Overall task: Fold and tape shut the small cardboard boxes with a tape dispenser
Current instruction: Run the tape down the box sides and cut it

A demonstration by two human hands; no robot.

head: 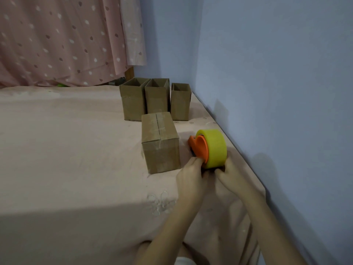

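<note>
An orange tape dispenser (pixel 199 148) carrying a yellow tape roll (pixel 214 147) stands on the pink sheet (pixel 76 159) near the wall. My left hand (pixel 191 175) grips its near orange edge. My right hand (pixel 232 175) holds the roll's lower right side, fingers curled under it. Just left of the dispenser sits a closed cardboard box (pixel 160 142) with clear tape along its top seam. Behind it, three open-topped cardboard boxes stand in a row: left (pixel 132 101), middle (pixel 157 96), right (pixel 180 102).
A blue wall (pixel 267 73) runs along the right edge of the bed. A pink spotted curtain (pixel 63 39) hangs at the back left. Loose folds of the sheet bunch under my forearms.
</note>
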